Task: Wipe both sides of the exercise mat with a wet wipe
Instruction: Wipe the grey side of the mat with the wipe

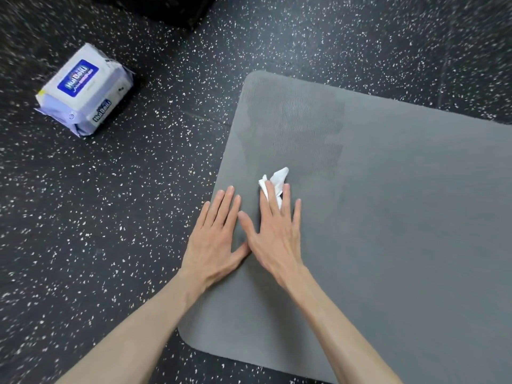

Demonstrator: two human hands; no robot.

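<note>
Where the black speckled rubber floor (pixel 138 203) fills the view, a grey exercise mat (pixel 388 217) lies flat, its long axis running off the right edge, short end toward the left. Left hand (pixel 216 239) flat, fingers straight, pressing the mat near that end. Right hand (pixel 277 234) flat beside it, straight fingers pressing a crumpled white wet wipe (pixel 274 181). Wipes pack (pixel 86 90) on floor, far left.

Both forearms are bare to the frame's edge, and the hands (pixel 243 234) wear no gloves or rings.
</note>
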